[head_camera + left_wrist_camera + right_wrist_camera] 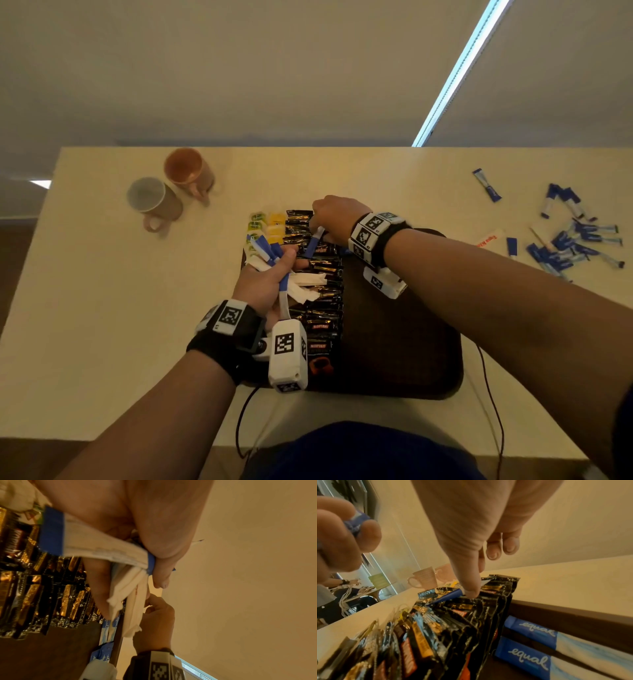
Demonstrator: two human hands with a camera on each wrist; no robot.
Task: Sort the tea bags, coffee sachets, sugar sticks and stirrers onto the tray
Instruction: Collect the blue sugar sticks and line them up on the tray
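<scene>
Table [102, 308]: left hand [265, 284] grips sticks [263, 248] (blue-white).

Black-gold coffee sachets [323, 284], blue-white sugar sticks [568, 246], dark brown tray [411, 342]

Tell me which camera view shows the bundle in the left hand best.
The head view: the whole bundle of sugar sticks and white wrappers fans out of the left hand. The left wrist view shows it close up but cropped. The right wrist view catches only a blurred blue bit between fingers.
</scene>
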